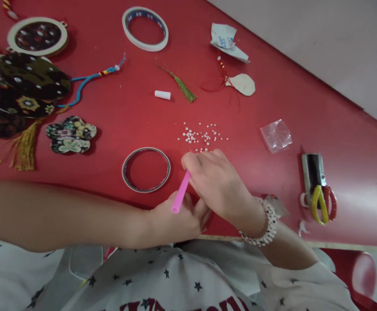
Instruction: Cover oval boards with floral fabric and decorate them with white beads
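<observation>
My right hand [219,183] is closed around a pink pen-like stick [182,192]. The hollow end of the stick points back toward me, while its other end is hidden under the fingers. Just beyond those fingertips, small white half-pearl beads [204,137] lie scattered on the red table [110,129]. My left hand [177,220] rests at the near table edge, partly under the right hand. Its fingers are curled inward, and whatever they may hold is hidden.
Two tape rolls [146,188] [145,45] lie left of and beyond the beads. Farther off are a white cap [162,94], a green tassel [183,87] and crumpled paper [224,36]. Floral fabric pieces [71,134] occupy the left. A plastic bag [276,136] and scissors [320,203] are right.
</observation>
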`<state>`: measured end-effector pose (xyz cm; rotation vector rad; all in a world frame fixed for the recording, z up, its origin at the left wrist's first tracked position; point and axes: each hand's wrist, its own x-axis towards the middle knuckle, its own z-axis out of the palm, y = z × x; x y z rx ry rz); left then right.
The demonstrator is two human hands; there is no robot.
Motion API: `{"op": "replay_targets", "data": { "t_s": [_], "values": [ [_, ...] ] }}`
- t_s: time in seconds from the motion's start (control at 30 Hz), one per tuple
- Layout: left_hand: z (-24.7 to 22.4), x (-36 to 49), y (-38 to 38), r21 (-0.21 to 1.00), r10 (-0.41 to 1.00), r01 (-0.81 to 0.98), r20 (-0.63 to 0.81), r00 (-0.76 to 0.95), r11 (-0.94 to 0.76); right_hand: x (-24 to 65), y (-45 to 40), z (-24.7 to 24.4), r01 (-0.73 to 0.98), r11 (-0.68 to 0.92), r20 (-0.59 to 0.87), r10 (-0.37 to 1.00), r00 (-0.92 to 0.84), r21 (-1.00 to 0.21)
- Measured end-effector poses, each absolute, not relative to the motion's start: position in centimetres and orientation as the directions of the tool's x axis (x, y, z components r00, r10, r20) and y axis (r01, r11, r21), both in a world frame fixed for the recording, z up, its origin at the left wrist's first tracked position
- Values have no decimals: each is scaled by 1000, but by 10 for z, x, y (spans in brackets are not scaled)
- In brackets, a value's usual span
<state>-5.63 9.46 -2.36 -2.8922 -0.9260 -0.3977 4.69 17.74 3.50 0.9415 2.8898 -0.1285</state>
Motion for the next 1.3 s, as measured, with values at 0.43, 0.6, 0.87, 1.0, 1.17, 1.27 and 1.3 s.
{"op": "replay_targets", "data": {
  "t_s": [0.43, 0.6, 0.87, 1.0, 1.17, 1.27, 1.3],
  "values": [
    [-17, -55, 93, -24, 610, 624, 187, 770, -781, 102, 173, 30, 752, 523, 360, 845, -396, -400],
    [-15, -55, 93, -26, 623, 634, 153, 767, -773, 118, 178, 10, 597, 347, 215, 935, -283, -723],
    [-4, -58, 98, -25, 598, 602, 87, 796, -798, 128, 179, 15, 225, 275, 196, 927, -319, -935],
    [-9, -56, 97, -30, 608, 615, 125, 784, -788, 137, 188, 17, 224, 272, 254, 961, -107, -936],
    [-13, -54, 97, -34, 614, 625, 154, 774, -780, 156, 199, -6, 808, 387, 311, 912, -266, -443],
    [-12, -55, 98, -39, 595, 608, 162, 787, -793, 156, 199, -11, 839, 482, 359, 852, -382, -251],
    [-11, -56, 99, -39, 594, 607, 162, 788, -794, 153, 198, -8, 834, 486, 396, 842, -366, -262]
  ]
}}
